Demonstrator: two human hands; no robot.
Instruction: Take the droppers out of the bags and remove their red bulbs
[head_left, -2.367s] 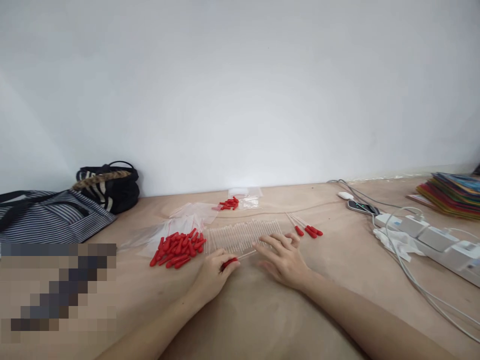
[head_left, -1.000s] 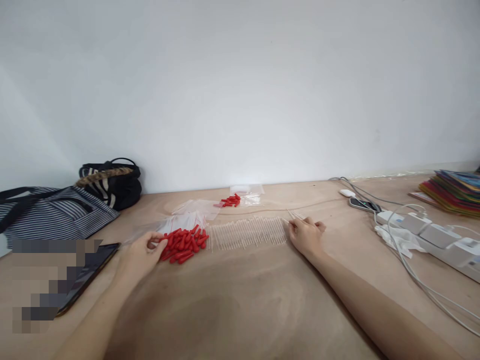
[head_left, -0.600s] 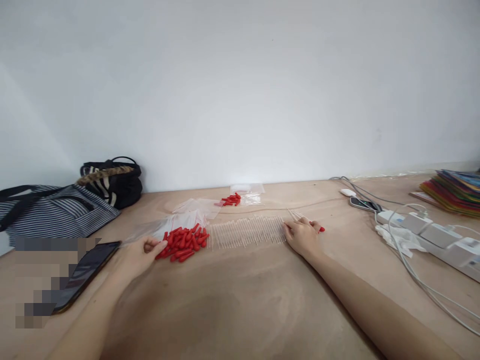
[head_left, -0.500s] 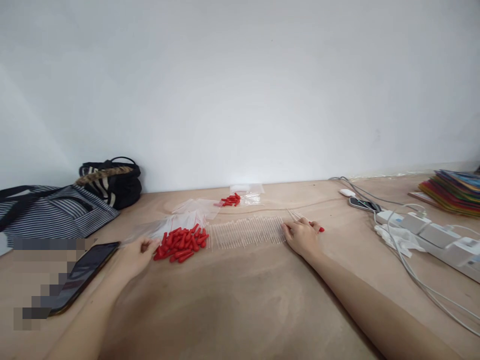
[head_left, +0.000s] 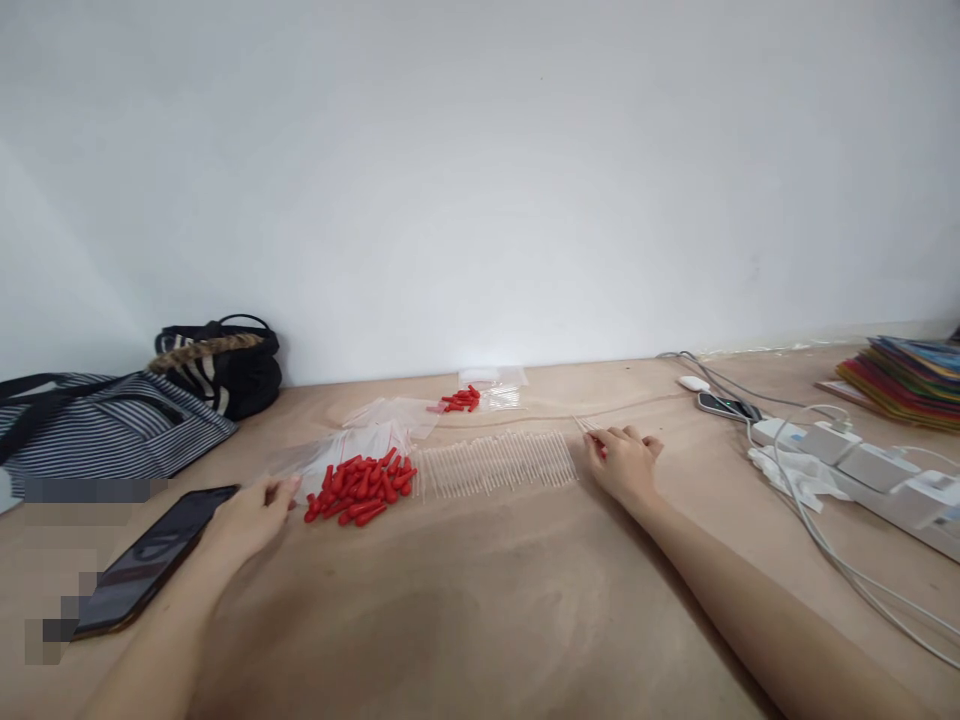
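Observation:
My left hand (head_left: 251, 515) lies on the wooden table (head_left: 480, 620) between a black phone (head_left: 146, 560) and a pile of red rubber caps (head_left: 360, 485). Its fingers are drawn together just left of the pile; what they hold is hidden. A long row of clear thin tubes (head_left: 495, 465) lies to the right of the caps. At the row's right end my right hand (head_left: 622, 462) sits knuckles up, fingers curled over red-capped droppers (head_left: 601, 452), of which only a red speck and thin clear tips show.
Clear plastic bags (head_left: 390, 415) and a smaller heap of red caps (head_left: 461, 400) lie behind. A striped bag (head_left: 105, 435) and black bag (head_left: 221, 365) stand at left. At right are a power strip (head_left: 862, 470), cables (head_left: 825, 545), another phone (head_left: 724, 405) and stacked coloured sheets (head_left: 904, 380).
My left hand left the middle, reached into the red cap pile, then drew back left toward the phone. My right hand moved to the row's right end and now covers the capped droppers.

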